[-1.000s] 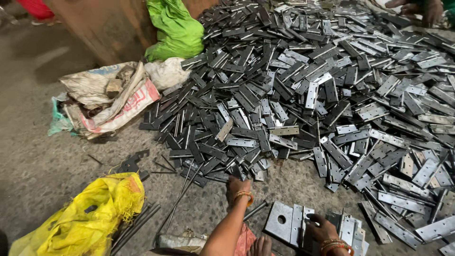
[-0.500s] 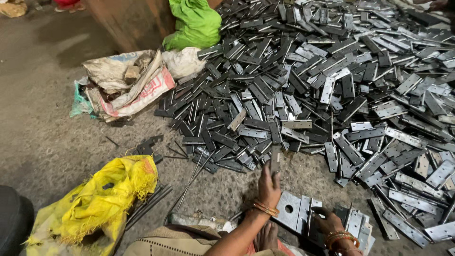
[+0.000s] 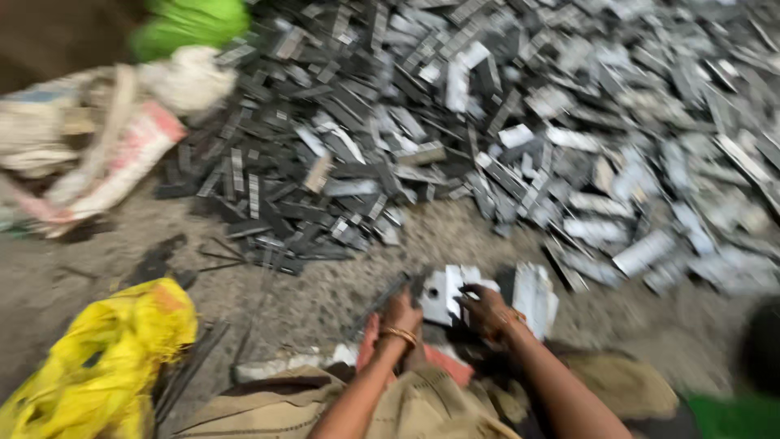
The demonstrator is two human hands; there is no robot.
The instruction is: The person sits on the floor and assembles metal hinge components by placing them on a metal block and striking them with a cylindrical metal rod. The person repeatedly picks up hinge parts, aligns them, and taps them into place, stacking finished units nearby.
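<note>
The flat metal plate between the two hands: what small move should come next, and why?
Probably the right hand should grip the flat metal plate firmly and lift it clear. It already touches the plate's edge, while the left hand rests beside it near a dark strip. Blur hides the exact grip.

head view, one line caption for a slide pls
Both hands, left hand and right hand, at pale metal plates beside a heap of metal strips.

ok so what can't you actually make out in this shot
- Head view, motion blur: whether the left hand grips the dark strip or only touches it.
- Right hand: fingers blurred against the pale plates, so its hold is unclear.
- Metal pile: single pieces smear together; top and right edges cut it off.
- Yellow bag: cropped at the bottom left.
</note>
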